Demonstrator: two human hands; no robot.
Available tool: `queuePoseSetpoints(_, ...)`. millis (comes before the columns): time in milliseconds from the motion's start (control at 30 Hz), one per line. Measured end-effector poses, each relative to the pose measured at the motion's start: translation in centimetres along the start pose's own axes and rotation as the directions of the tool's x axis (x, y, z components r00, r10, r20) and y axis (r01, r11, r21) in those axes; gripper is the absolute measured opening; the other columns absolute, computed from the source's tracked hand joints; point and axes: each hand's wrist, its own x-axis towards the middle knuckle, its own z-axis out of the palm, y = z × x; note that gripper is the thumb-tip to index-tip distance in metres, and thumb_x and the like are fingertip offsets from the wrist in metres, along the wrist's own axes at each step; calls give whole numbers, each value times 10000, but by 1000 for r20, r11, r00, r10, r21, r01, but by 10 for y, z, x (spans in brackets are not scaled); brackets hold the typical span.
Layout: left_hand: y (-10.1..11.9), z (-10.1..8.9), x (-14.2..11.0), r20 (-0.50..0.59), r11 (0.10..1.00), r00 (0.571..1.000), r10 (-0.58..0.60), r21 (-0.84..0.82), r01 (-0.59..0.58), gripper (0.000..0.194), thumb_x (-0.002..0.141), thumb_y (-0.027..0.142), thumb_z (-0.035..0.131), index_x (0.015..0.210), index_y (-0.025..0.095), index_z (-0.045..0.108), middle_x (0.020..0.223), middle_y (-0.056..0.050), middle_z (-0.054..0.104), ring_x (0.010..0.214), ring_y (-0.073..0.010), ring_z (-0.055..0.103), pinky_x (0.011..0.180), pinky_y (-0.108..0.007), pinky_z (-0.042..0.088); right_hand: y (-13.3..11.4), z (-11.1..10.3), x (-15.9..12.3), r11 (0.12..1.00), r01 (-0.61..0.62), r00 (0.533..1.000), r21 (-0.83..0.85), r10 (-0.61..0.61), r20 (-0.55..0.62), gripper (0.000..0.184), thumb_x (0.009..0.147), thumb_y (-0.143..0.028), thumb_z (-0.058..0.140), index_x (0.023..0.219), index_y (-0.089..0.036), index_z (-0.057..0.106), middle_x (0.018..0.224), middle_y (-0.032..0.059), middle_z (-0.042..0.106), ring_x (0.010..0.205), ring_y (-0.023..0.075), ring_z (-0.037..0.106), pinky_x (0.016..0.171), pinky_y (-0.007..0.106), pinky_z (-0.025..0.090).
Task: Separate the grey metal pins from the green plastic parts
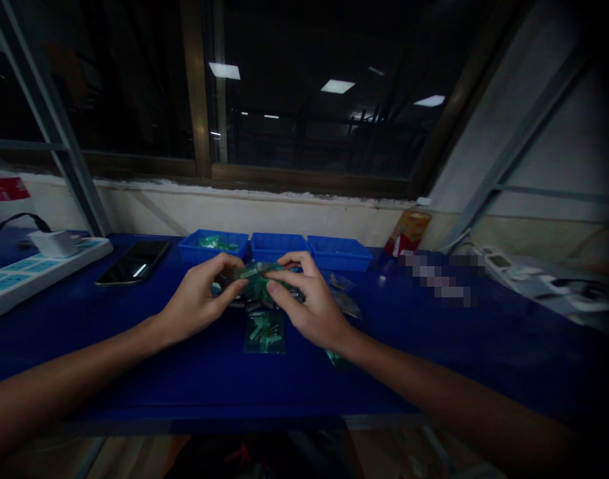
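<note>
Between both hands is a small green plastic bag [257,271], held up over the table. My left hand [204,293] pinches its left side between thumb and fingers. At its right side my right hand [309,299] grips with thumb and fingertips. Just below, another green bag [265,332] with small metal-looking pieces lies flat on the blue table. More small items sit behind and under the hands, partly hidden. Part of a further green bag [338,359] shows beneath my right wrist. Clear bags [348,305] of small parts lie right of my right hand.
Three blue trays [339,251] stand in a row at the back; the left one holds green bags [217,243]. A phone [133,263] and a white power strip [49,273] lie at left. A drink bottle [408,229] and another power strip [528,279] are at right.
</note>
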Motion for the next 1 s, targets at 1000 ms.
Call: queuePoseSetpoints(1000, -34, -37, 25, -166, 941, 931, -326, 36, 336, 237, 735, 328, 571, 874, 139, 609, 835, -50, 641, 759, -177, 583, 731, -297, 458, 7, -5, -3, 783, 535, 840, -318, -451, 302, 246, 798, -78, 426, 998, -141, 554, 1015, 108, 549, 995, 194, 471, 814, 362, 415)
